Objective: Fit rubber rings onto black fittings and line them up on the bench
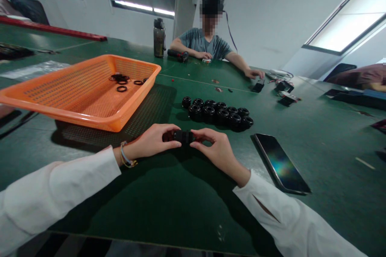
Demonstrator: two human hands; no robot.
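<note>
Just in front of me, a small black cable gland (183,137) with a wider collar round its middle is held level between both hands. My left hand (157,140) pinches its left end between thumb and fingers. At the other end, the thumb and fingertips of my right hand (215,144) close on it. Beyond my hands stand several like black glands (221,113), grouped in rows with their round openings up. To the left, an orange plastic basket (120,116) holds several black rings (122,88).
A phone (280,162) lies right of my right hand. Across the green table (169,209) sits a person (208,44), one hand on a small black box (258,85). A bottle (159,38), a power tool (178,55) and wired parts (288,97) stand farther back.
</note>
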